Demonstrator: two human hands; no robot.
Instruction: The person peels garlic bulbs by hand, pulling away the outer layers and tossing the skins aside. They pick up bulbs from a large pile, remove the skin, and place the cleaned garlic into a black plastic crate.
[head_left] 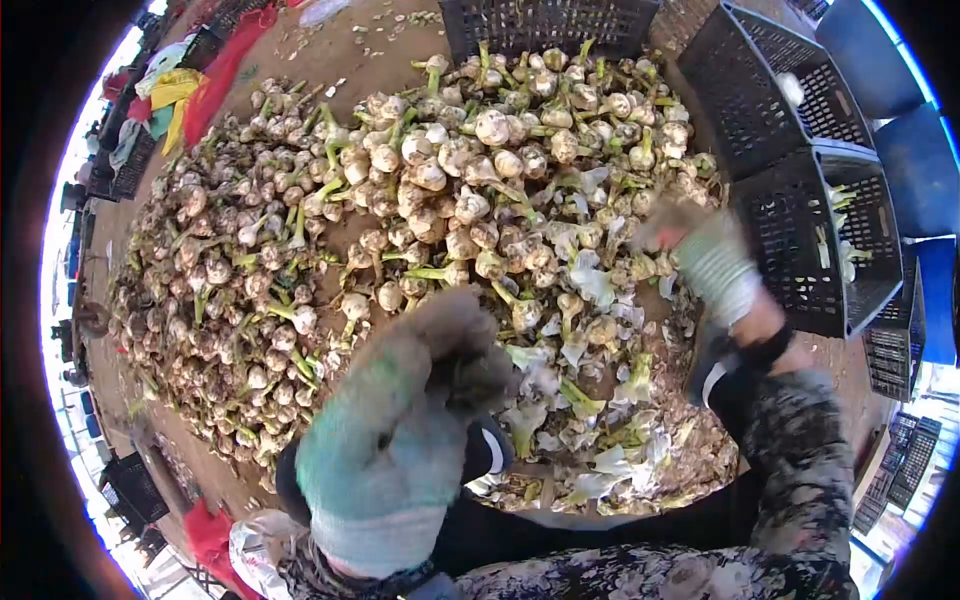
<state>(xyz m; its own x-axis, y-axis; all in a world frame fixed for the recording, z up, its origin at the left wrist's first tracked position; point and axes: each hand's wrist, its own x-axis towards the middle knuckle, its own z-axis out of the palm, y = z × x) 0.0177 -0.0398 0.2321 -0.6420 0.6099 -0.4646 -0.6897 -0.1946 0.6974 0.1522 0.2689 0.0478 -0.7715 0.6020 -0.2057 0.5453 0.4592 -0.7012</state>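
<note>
A broad heap of garlic bulbs (470, 205) with short cut green stems covers the ground before me. My left hand (385, 430), in a dirty white and teal knit glove, hovers over its near edge. Its fingers look bent, but motion smears them and anything between them is hidden. On the right, my right hand (705, 255), in a pale glove, is over the heap's right side near the crates. It too is blurred, so I cannot make out what it holds. Loose white garlic skins (592, 280) and peeled-off pieces lie between the hands and near my feet.
Black plastic crates stand at the right, one upper crate (745, 95) and one lower crate (800, 240) with a few pale pieces inside. Another black crate (545, 28) is behind the heap. Red netting (228, 75) and a yellow cloth (177, 95) lie at upper left.
</note>
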